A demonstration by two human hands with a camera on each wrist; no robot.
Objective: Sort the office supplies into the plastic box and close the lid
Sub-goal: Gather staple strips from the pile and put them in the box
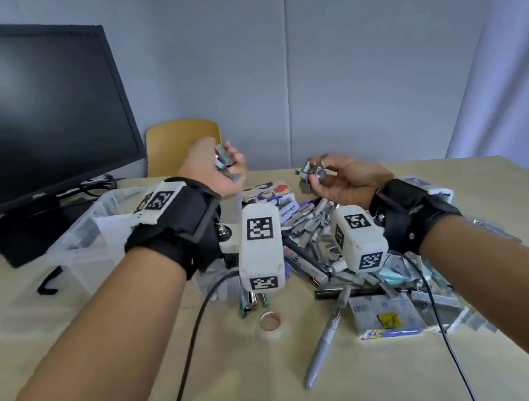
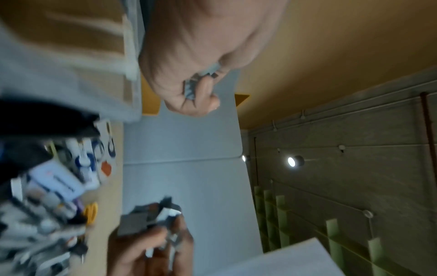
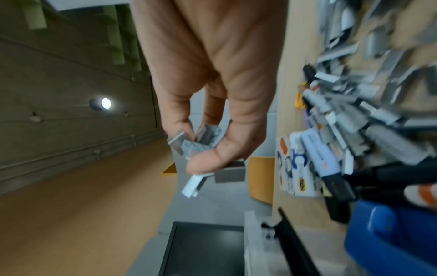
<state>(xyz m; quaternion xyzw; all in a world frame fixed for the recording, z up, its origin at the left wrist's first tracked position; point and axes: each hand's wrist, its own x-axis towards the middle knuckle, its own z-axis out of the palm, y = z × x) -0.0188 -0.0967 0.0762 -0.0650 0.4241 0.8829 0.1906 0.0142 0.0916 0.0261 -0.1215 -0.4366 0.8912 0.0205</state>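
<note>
head view: monitor (image 1: pixel 17 111) behind plastic box (image 1: pixel 89 238).

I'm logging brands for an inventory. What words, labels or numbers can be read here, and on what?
"DELL": logo on the monitor bezel, small but recognisable.
White label cards in the pile: print too blurred to read.
Packet near the marker: barcode and print unreadable.
</note>
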